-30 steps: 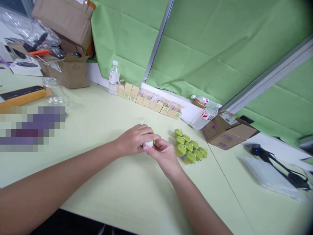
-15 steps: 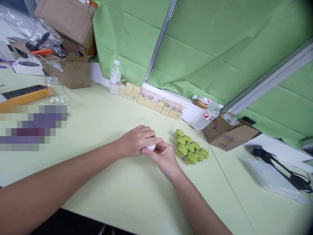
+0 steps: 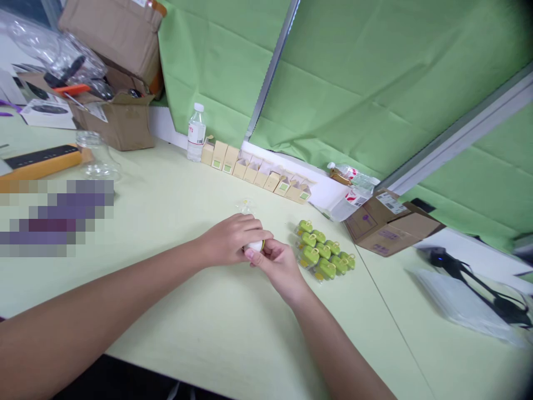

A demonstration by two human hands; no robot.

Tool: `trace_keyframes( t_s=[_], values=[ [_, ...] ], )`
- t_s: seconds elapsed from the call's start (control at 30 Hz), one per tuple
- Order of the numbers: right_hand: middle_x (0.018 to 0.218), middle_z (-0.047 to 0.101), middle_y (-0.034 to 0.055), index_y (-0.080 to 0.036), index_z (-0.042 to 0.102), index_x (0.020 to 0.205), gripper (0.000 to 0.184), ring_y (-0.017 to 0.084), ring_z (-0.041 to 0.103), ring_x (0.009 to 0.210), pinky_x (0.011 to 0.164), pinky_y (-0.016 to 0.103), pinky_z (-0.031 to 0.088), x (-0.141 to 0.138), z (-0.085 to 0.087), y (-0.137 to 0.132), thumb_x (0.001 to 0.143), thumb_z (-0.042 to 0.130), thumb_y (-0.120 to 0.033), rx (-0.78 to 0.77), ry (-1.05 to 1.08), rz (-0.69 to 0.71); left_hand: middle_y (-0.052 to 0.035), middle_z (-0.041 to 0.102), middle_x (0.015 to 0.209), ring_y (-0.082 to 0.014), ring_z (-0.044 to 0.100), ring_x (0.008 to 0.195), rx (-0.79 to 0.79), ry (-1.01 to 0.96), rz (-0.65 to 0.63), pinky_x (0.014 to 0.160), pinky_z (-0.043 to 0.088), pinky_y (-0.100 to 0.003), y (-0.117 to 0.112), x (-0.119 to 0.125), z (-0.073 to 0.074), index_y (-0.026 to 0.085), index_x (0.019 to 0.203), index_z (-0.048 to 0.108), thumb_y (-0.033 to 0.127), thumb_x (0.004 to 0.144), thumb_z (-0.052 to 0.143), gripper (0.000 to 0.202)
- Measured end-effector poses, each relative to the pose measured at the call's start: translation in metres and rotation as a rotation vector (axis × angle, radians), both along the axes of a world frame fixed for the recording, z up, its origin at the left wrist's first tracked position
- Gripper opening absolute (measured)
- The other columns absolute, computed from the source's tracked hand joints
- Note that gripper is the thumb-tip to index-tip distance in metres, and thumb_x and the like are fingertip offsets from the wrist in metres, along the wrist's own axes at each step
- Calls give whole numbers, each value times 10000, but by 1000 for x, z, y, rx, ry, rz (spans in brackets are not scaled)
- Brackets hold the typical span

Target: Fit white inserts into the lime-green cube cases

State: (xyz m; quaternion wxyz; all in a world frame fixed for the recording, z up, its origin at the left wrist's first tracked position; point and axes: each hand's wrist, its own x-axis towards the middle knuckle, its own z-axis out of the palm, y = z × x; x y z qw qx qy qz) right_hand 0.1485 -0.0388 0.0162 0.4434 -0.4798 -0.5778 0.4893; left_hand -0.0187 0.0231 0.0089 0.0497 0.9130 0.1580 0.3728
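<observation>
Both hands meet over the middle of the table around a small white rounded piece (image 3: 255, 245) with a thin yellow-green edge. My left hand (image 3: 231, 240) closes on it from the left, its fingers lying across the top. From the right, my right hand (image 3: 280, 265) pinches the same piece between thumb and fingers. Much of it is hidden by the fingers, so its kind does not show. Just behind the hands lies a small clear plastic piece (image 3: 245, 206). Several green-lidded little containers (image 3: 325, 251) with loop handles stand grouped to the right.
Small cardboard boxes (image 3: 251, 172) line the back edge, some with open flaps, beside an upright water bottle (image 3: 196, 133). Two more bottles lie by a brown carton (image 3: 385, 225). At left are a clear jar (image 3: 96, 158) and a yellow power strip (image 3: 45, 160); cables (image 3: 478, 283) lie far right.
The white piece has shifted slightly left and turned between my fingers, so more of it and its yellow-green edge shows. Things on the table have stayed put.
</observation>
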Motion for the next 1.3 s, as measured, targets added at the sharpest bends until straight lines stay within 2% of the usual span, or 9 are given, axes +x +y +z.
trace_keyframes(
  t_s=[0.2,0.37,0.53,0.67,0.83,0.93,1.03,1.13,1.3],
  values=[
    [765,681,25,-153,719,852,367,151,585,699,642,295,488,1,-1,3,675,835,-452,-97,80,18,-33,643,888,-186,575,839,-211,0,-18,782,457,-319,-2,2,1,194,1074,627,228,834,645,242],
    [851,667,22,-183,722,943,355,134,588,719,659,274,517,4,3,3,726,804,-452,-155,204,6,-82,636,1203,-234,597,1059,-300,-81,47,918,470,-380,-6,1,1,222,1373,449,295,803,696,625],
    [883,677,42,-193,704,930,370,153,598,736,673,294,539,8,3,6,790,718,-535,-199,334,55,-69,669,1098,-228,605,997,-263,-82,51,901,462,-386,-5,2,2,222,1255,561,307,871,640,401],
    [978,708,74,-196,714,1001,442,176,627,783,677,305,545,10,2,7,850,595,-594,-277,417,90,-70,668,1070,-228,593,985,-278,-106,61,879,462,-382,-4,1,4,217,1244,572,374,876,654,408],
    [865,684,58,-173,724,907,315,174,618,763,682,303,539,11,2,6,820,690,-474,-226,394,77,-69,672,1043,-226,582,961,-253,-111,83,877,459,-387,-4,2,5,208,1234,590,360,867,670,405],
    [777,650,30,-176,722,869,292,166,608,737,668,295,533,9,3,5,790,727,-457,-200,363,53,-62,677,1040,-227,589,970,-258,-111,102,884,467,-390,-6,2,5,219,1248,591,361,863,673,419],
    [758,638,18,-180,721,887,295,156,595,720,662,290,533,8,2,6,790,726,-459,-164,338,40,-65,654,1095,-199,604,944,-340,-125,89,802,500,-330,-8,2,4,235,1289,573,357,865,667,452],
    [782,653,17,-187,708,878,288,145,592,692,641,284,528,8,1,8,787,728,-459,-107,299,3,-82,629,1136,-154,601,837,-436,-165,26,669,501,-264,-9,2,4,229,1338,546,327,882,638,476],
    [863,691,31,-203,701,956,312,162,661,731,650,285,519,8,1,7,804,719,-476,-33,186,-11,-94,628,1122,-135,608,842,-593,-293,-60,678,510,-247,-8,4,5,195,1273,615,237,949,516,342]
  ],
)
